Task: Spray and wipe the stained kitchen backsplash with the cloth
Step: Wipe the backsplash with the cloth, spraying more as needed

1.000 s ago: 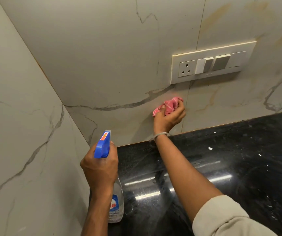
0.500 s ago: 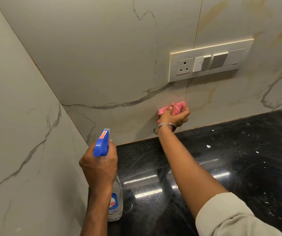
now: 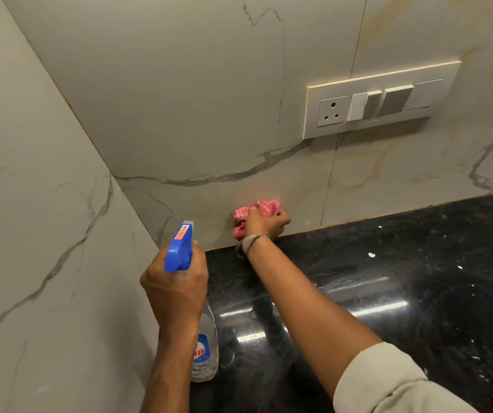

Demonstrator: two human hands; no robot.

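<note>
The right hand (image 3: 264,223) presses a bunched pink cloth (image 3: 254,214) against the marble backsplash (image 3: 197,120) just above the black counter (image 3: 403,278) — the left hand (image 3: 176,289) grips a blue-topped spray bottle (image 3: 193,299), nozzle toward the wall, below a switch plate (image 3: 379,99).

Left hand (image 3: 176,289): gripped spray bottle (image 3: 179,251), far below-left of switch panel (image 3: 379,99).
Right hand (image 3: 264,223): arm outstretched, clutched cloth (image 3: 266,207) below switch panel.

glossy black stone counter (image 3: 403,278); pink cloth (image 3: 264,208)
</note>
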